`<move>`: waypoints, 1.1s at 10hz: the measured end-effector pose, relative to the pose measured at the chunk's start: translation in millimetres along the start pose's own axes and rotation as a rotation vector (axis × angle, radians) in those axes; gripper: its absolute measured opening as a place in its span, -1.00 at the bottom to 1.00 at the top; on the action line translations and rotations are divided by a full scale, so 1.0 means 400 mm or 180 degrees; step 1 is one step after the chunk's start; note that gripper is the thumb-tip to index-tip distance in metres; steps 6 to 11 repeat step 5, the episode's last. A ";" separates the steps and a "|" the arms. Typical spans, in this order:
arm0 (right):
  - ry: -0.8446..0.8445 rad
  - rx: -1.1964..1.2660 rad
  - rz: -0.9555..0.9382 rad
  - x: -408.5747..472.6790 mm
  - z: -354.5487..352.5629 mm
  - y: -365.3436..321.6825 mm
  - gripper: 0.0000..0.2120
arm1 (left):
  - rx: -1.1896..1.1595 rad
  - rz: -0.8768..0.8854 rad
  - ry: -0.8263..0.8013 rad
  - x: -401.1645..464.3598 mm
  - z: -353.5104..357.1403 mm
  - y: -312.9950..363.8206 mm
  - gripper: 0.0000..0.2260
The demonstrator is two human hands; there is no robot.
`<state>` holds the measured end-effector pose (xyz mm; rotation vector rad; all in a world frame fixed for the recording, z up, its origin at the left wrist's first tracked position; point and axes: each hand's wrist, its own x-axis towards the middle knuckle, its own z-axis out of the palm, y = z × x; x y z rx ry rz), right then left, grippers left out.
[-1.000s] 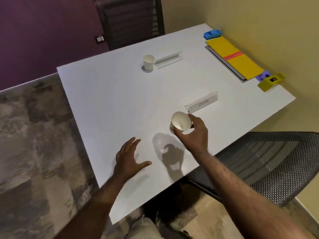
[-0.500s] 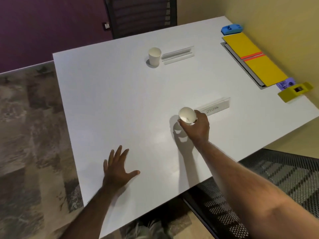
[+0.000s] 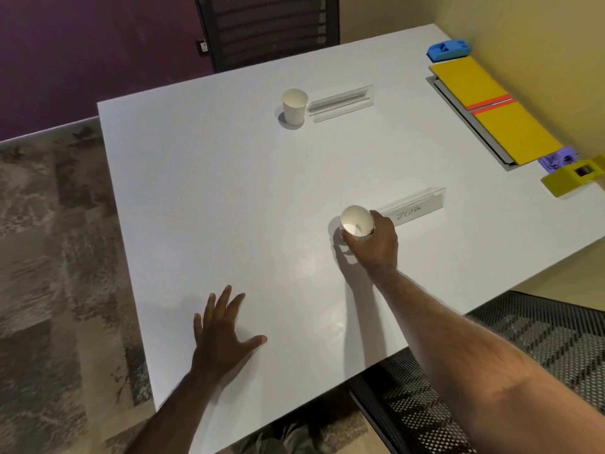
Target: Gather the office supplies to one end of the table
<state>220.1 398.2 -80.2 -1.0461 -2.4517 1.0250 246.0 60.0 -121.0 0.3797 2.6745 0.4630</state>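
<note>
Office supplies line the worktop's (image 3: 203, 178) right end: a yellow folder (image 3: 487, 106), a blue stapler (image 3: 448, 49), a purple item (image 3: 558, 157) partly hidden behind a yellow punch (image 3: 571, 177), its form hard to make out. The right hand (image 3: 376, 244) grips a paper cup (image 3: 356, 222), tilted and empty inside, its base hidden, beside a clear name stand (image 3: 413, 208) lettered "ZEBRA". The left hand (image 3: 224, 335) lies open, flat on the worktop. A second cup (image 3: 294, 107) stands upright by another stand (image 3: 341, 103).

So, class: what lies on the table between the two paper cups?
Nothing. In the head view, bare white table separates the far cup from the cup in the right hand.
</note>
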 end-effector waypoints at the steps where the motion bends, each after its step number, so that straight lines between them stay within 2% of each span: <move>1: -0.0025 0.0010 -0.0041 -0.005 -0.002 0.002 -0.29 | 0.0000 0.0023 0.0008 -0.001 -0.003 0.001 -0.08; 2: -0.0056 0.0067 -0.0162 -0.024 -0.019 0.009 -0.12 | -0.0043 0.0030 -0.0018 -0.002 -0.008 -0.002 -0.10; 3: 0.0040 -0.0098 -0.0292 -0.046 -0.039 0.011 -0.04 | -0.0057 0.0007 -0.0124 -0.003 -0.012 -0.003 -0.13; 4: 0.0396 -0.0343 -0.0589 -0.086 -0.077 -0.013 -0.03 | -0.0215 -0.0093 -0.0271 -0.016 -0.048 0.001 -0.14; 5: 0.0462 -0.0410 -0.0841 -0.117 -0.105 -0.029 -0.05 | -0.0295 -0.0060 -0.0211 -0.029 -0.074 0.010 -0.14; 11: 0.0462 -0.0410 -0.0841 -0.117 -0.105 -0.029 -0.05 | -0.0295 -0.0060 -0.0211 -0.029 -0.074 0.010 -0.14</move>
